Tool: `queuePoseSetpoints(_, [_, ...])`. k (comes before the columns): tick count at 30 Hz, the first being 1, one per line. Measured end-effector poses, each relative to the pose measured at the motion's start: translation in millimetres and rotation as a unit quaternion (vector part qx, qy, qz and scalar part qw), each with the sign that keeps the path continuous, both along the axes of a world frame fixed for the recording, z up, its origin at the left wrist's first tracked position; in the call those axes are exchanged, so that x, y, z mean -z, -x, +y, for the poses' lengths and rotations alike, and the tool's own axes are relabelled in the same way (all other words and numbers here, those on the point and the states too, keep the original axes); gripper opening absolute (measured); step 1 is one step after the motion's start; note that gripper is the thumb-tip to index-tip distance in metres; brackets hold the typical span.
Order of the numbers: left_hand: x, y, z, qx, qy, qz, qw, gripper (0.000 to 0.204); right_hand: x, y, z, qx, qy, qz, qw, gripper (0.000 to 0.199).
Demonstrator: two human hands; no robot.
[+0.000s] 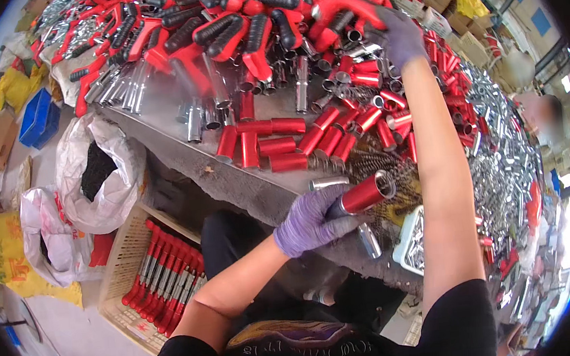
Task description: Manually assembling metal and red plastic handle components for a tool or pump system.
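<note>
My left hand (313,223), in a purple glove, is closed around a red metal tube (366,193) near the table's front edge. The tube points up to the right with its open end showing; a dark grey part shows at its lower end. At the far side my right hand (400,36), gloved too and a little blurred, grips a red pistol-shaped handle (350,3) above the heap of red and black handles (225,31). Between my hands lie loose red sleeves (277,146) and coil springs (373,163). A silver tube (370,240) lies just below the held tube.
Small silver parts (500,152) cover the table's right side. A pale tray (409,242) of metal parts stands at the front edge. Below on the left are a cream crate (118,270) of red-ended tools, white sacks (94,167) and a blue bin (39,118).
</note>
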State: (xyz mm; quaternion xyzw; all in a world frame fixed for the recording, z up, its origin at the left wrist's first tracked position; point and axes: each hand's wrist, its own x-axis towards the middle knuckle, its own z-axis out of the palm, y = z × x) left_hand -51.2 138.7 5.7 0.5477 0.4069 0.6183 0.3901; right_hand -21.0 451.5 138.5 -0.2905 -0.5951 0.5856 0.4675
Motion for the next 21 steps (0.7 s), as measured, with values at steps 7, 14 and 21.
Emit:
queuePoseSetpoints(7, [4.3,-11.3,7.0,0.05,0.079,-0.018,0.995,0.044,-77.1,-156.1,-157.4,-0.079,-0.102,-0.11,0.985,0.053])
queuePoseSetpoints(14, [-2.6,-13.4,5.1,0.099,0.112,-0.015,0.989,0.048,-127.4,-199.5,-230.4,-0.169,-0.356,-0.501,0.77,0.049])
queuePoseSetpoints(21, [15.7,-16.4,8.8,0.087,0.068,0.071,0.991,0.047,-137.8,-184.4,-251.7,-0.099,-0.267,-0.617,0.733,0.045])
